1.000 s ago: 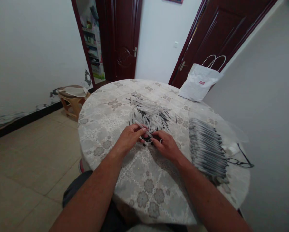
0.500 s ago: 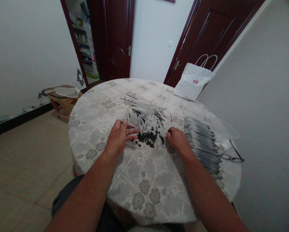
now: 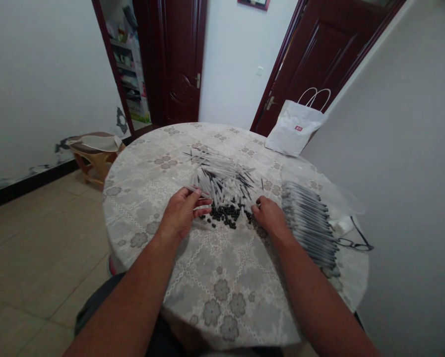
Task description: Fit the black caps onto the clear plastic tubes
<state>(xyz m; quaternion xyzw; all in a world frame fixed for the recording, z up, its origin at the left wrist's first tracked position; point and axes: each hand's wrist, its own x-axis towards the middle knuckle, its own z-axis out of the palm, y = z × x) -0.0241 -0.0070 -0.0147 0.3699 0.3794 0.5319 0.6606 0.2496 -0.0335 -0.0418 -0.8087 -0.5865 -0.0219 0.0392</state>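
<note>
l hand [image 3: 179, 212] has thumb + index pinched on a pale thin tube [image 3: 198, 192], other fingers spread loosely toward the caps. tube lies roughly crosswise, just l of the pile's near edge. r hand [image 3: 270, 216] is well apart from l, fingers curled in, thumb side toward the caps; can't tell if anything's in it, tips mostly hidden.

between the hands: loose heap of small blk caps [image 3: 226, 216], a few strays nr l fingers. right behind the caps, messy pile of pale tubes [image 3: 222, 166] w/ dark thin bits mixed in, pointing all ways. one dark thin stick [image 3: 262, 184] sits apart, r of the pile.

r of the r hand: neat row of dark-tipped tubes [image 3: 311, 225], side by side, clear plastic around the far end. beyond that, small white item [image 3: 342, 225], too blurred to name, & blk-framed glasses [image 3: 356, 244] nr table edge.

all on a round table w/ floral cloth [image 3: 215, 277]. far r edge: white paper bag [image 3: 292, 130], upright, tilted a bit, red label. off table: stool [image 3: 95, 158] on l, dk red doors behind, shelves [image 3: 130, 82] thru the doorway.
</note>
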